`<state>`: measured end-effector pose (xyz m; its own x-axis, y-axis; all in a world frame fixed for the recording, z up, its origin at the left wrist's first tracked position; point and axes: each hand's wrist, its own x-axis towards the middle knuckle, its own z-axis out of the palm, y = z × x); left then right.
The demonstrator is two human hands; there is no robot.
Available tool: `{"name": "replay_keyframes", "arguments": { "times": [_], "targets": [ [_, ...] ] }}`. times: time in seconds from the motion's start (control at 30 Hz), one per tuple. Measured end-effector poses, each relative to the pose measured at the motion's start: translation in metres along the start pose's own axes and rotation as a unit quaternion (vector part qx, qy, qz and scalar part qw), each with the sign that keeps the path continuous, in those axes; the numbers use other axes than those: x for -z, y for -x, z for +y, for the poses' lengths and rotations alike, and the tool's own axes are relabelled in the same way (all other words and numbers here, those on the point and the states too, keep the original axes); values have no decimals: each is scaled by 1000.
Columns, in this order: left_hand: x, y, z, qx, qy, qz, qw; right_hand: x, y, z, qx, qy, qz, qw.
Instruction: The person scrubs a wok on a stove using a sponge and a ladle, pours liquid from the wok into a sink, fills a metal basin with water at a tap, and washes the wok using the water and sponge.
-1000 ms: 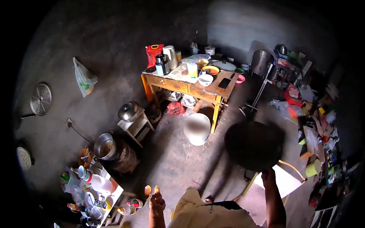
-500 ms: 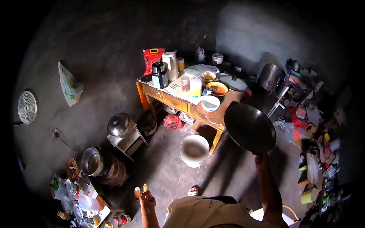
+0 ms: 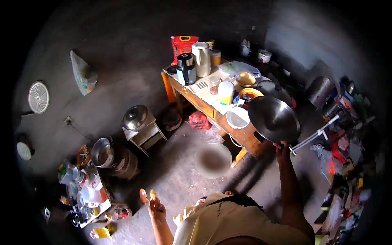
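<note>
The right grip [image 3: 281,150] holds a wok [image 3: 272,118], the left grip [image 3: 157,210] seemingly a spoon [image 3: 143,196].

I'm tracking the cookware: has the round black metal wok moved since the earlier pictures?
Yes: relative to the round white tabletop bowl, the wok moved up in view, from below-right to roughly level at right.

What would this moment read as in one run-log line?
right grip: holding dark round metal wok | left grip: holding brown oval utensil, small yellowish item | wok: raised, overlapping brown wooden table in view
</note>
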<state>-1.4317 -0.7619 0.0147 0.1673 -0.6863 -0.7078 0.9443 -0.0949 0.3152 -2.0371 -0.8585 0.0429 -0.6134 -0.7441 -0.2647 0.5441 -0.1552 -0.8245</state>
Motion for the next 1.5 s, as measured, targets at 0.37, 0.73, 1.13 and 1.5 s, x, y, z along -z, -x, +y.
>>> {"name": "replay_keyframes", "arguments": {
  "times": [0.37, 0.73, 1.13, 1.5],
  "targets": [
    [7, 75, -72, -125, 36, 27, 991, 49, -92, 23, 227, 292, -291, 882],
    [40, 78, -113, -112, 191, 49, 974, 20, -84, -5, -191, 64, -183, 962],
    [76, 133, -139, -187, 229, 116, 948, 10, -44, 2, -160, 245, -298, 909],
    [136, 160, -114, -196, 308, 141, 920, -31, 50, -5, 386, 481, -469, 632]
  ]
}}
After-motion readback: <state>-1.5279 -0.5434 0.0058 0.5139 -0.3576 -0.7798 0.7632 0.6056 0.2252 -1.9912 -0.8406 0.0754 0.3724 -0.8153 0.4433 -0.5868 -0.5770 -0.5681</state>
